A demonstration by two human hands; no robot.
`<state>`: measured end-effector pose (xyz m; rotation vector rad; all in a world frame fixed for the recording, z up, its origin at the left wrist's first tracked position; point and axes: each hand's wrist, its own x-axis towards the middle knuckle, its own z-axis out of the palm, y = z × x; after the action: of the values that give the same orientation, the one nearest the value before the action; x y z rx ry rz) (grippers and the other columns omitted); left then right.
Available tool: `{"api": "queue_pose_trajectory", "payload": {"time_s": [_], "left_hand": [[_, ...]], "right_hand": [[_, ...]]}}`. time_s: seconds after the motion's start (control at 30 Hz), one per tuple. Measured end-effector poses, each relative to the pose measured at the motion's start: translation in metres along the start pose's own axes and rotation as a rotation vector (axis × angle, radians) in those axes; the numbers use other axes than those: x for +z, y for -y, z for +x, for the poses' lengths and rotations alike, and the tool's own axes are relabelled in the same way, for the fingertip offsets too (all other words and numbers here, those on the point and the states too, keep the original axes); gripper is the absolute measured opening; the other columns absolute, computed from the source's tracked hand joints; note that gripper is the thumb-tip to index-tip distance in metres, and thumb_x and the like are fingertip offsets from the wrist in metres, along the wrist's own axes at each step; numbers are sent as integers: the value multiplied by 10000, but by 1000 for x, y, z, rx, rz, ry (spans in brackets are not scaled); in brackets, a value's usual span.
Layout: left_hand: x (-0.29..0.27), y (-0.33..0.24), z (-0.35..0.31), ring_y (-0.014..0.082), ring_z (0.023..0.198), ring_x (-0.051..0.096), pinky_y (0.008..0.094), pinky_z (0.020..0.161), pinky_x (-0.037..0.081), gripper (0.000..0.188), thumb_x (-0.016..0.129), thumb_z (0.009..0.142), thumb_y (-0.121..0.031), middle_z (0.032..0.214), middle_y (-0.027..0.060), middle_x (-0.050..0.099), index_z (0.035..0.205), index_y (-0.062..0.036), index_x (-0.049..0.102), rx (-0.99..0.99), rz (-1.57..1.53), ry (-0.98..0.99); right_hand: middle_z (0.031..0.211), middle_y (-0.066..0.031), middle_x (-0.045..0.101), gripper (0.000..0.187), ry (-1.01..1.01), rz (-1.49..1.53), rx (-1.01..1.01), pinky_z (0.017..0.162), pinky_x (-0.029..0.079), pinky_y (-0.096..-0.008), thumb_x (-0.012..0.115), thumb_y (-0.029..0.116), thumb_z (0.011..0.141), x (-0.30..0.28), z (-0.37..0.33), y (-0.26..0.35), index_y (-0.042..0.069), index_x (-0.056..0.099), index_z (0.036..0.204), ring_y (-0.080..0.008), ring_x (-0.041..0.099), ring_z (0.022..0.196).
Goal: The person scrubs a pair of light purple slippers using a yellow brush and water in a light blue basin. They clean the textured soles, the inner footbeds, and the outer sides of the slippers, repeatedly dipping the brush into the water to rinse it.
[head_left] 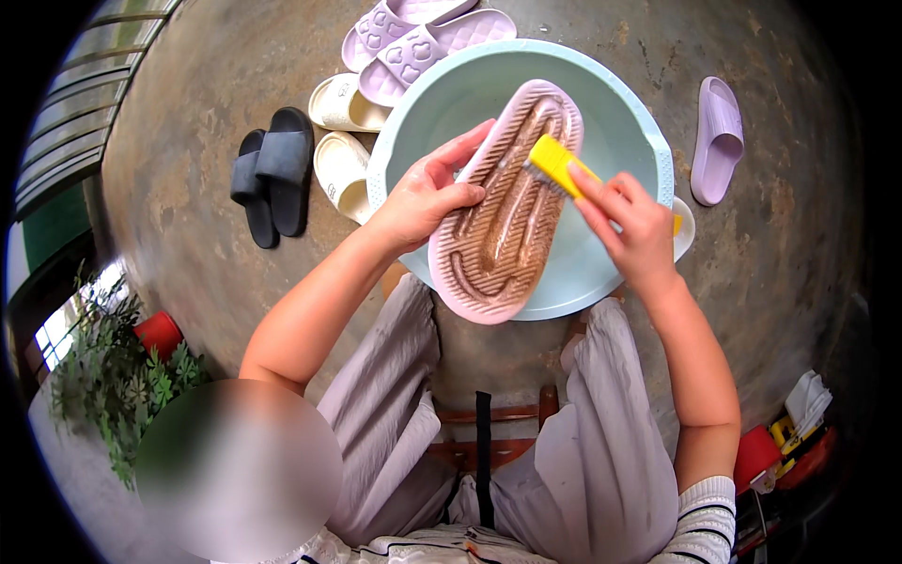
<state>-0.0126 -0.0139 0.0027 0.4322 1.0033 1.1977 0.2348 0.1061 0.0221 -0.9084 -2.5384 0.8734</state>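
My left hand (430, 193) grips a pink slide sandal (507, 211) by its left side, with the thumb on the sole. The ridged sole faces up and is brown with dirt, with wet-looking shine along its grooves. In my right hand (631, 226) is a yellow scrub brush (560, 165), its bristles against the upper part of the sole. Beneath the sandal stands a pale blue-green basin (625, 94), between and beyond my knees. The sandal's upper side and strap are hidden from view.
Lilac slides (423, 52) lie beyond the basin, and cream slides (349, 103) touch its left side. Dark slides (282, 174) sit farther left. One lilac slide (719, 141) and a partly hidden white bowl (684, 230) are at right. A leafy plant (122, 376) stands lower left.
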Motion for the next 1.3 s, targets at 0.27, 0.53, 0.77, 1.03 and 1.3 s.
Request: {"api": "queue_pose_trajectory", "payload": {"time_s": [0.27,0.53,0.77,1.03,1.3], "left_hand": [[13,3,4,145,1305,507,302,1092,424,557,525,1048,-165,1496,89,489,1555,-33,334,-31,-21,-46],[12,5,4,172,1359,475,327,1137,386,520,481,1066,-177,1513,93,475,1552,-44,349,-119,4,-21],[6,10,1,169,1367,465,327,1141,375,507,478,1069,-188,1515,84,472,1543,-42,372,-43,106,47],[0,10,-1,176,1345,493,330,1127,399,525,492,1062,-175,1501,104,486,1545,-26,353,-64,39,-15],[21,-3,-7,189,1329,514,323,1112,415,544,466,1069,-214,1488,114,499,1555,-19,319,-33,-45,-125]], "right_hand": [[745,-45,533,444,-27,45,46,531,469,-326,782,116,826,3,5,13,218,723,1254,-164,563,584],[771,-51,543,455,-13,-32,-42,497,472,-327,784,152,830,5,-1,5,245,710,1269,-168,569,570],[758,-41,556,473,109,7,-147,507,480,-328,771,136,837,5,-11,23,244,696,1291,-166,573,580],[758,-44,523,491,177,31,-186,527,462,-306,777,129,826,3,-33,42,264,702,1292,-177,541,565],[940,17,618,606,-89,934,588,501,426,-251,757,270,914,17,-11,10,82,510,1435,-57,529,626]]}}
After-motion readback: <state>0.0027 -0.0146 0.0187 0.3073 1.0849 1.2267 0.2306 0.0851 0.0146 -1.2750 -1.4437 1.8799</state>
